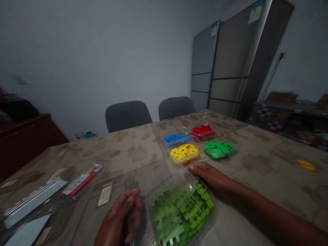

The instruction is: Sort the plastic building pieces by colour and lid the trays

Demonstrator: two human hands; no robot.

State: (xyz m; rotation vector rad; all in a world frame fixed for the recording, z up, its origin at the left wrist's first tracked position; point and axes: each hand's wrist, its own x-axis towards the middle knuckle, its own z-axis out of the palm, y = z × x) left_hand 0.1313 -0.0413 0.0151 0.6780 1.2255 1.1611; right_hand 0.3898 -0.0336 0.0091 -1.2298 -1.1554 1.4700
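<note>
A clear plastic box (214, 213) full of light green interlocking plastic pieces (179, 212) stands at the table's near side. Its transparent lid (164, 171) tilts over the far part of the box. At the lid's far right corner, my right hand (207, 176) is closed, thumb and fingers pinching the edge. My left hand (123, 215) is beside the box's left side with its fingers curled; what they grip is hard to make out. Beyond the lid are clear boxes of yellow pieces (185, 152), blue pieces (176, 137), red pieces (203, 130) and green pieces (219, 149).
A red and white packet (83, 179) and white flat strips (36, 203) lie on the patterned table (120, 147) at left. Yellow pieces (306, 164) lie far right. Two grey chairs (128, 114) stand behind the table, with a grey cabinet (230, 65) at back right.
</note>
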